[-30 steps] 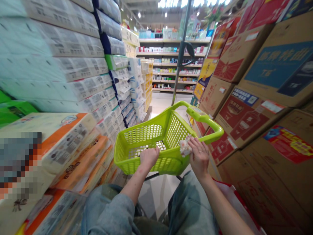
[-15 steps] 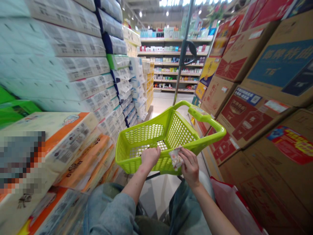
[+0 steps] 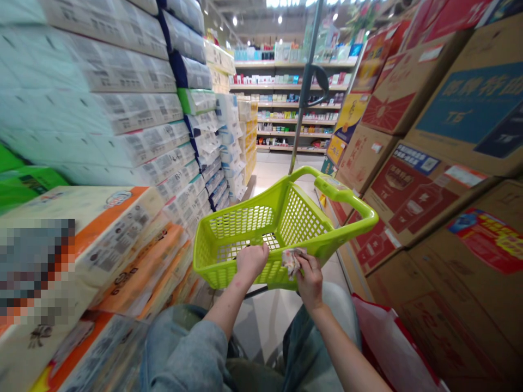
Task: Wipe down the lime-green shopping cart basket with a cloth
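A lime-green plastic shopping cart with perforated walls stands in front of me, its handle off to the right. My left hand is closed over the near rim of the basket, thumb towards the inside; the fingertips are hidden. A crumpled, pale, patterned tissue or cloth is pinched in my right hand, against the outer face of the near wall, just below the rim. Most of the basket's floor shows through as a bare grid.
Tissue packs are stacked high on the left, with orange-and-cream packs lower and nearer. Cardboard cartons wall the right side. A grey pole rises behind the cart. Stocked shelves cross the far end. A red-and-white bag lies at lower right.
My right hand has shifted slightly left along the cart's near wall, and the crumpled tissue or cloth has bunched differently. My left hand stays on the rim.
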### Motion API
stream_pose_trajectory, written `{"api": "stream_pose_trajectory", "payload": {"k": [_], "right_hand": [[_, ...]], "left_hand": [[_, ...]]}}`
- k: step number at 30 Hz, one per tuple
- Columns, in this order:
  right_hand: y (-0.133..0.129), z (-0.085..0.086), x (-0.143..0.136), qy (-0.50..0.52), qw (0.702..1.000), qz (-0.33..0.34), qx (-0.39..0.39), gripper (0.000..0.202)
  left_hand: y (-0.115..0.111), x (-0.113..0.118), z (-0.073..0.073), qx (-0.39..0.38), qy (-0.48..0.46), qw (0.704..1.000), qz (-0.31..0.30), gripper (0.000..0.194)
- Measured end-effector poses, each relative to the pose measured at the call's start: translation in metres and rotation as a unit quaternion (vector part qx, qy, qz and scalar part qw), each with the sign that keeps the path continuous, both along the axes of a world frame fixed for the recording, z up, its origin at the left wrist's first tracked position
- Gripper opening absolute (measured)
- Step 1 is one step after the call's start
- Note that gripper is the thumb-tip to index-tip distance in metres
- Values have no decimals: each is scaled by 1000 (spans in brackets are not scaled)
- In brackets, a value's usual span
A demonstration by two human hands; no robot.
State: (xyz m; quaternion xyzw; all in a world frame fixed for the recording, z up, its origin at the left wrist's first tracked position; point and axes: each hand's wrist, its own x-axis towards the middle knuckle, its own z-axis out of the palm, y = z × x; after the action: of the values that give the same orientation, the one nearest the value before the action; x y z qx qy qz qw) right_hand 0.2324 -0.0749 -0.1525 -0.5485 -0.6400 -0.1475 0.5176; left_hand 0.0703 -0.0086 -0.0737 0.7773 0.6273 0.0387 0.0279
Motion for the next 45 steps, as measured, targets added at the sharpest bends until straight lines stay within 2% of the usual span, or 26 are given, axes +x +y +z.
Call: {"api": "stream_pose_trajectory", "payload": {"k": [7,9,12,15,17,23,27,31,38,41,45], "right_hand": [[-5,17,1,-110,991,58,-53,39],[-7,22,11,-118,991,43,-48,39],[-10,25,32,-95,995,-15,-22,36],[-12,22,48,-77,994,-74,-2,29],[-10,19,50,-68,994,-89,-3,27],[-1,10,22,-36,997,-65,-16,26],[3,5,-1,-86,994,-2,-65,31],[6,3,-13,-130,989,-1,-76,31],[3,8,8,-185,978,-7,-97,32],[-1,2,21,-154,982,-50,-100,33],[-8,-14,31,-122,975,-128,-134,35]], "left_hand": [[1,-1,-2,-3,-4,1000,-12,64],[0,-1,-1,-2,-6,1000,-4,65],[0,-1,-1,-3,-6,1000,-6,65],[0,-1,0,-2,-4,1000,-5,65],[0,0,1,-3,-3,1000,-2,64],[2,2,-2,-3,-2,1000,-8,63],[4,3,-4,8,3,1000,3,64],[5,2,-4,13,9,1000,-10,62],[6,1,-1,10,7,1000,-1,62],[6,1,-2,14,5,1000,-1,62],[6,1,-2,19,10,1000,-2,63]]}}
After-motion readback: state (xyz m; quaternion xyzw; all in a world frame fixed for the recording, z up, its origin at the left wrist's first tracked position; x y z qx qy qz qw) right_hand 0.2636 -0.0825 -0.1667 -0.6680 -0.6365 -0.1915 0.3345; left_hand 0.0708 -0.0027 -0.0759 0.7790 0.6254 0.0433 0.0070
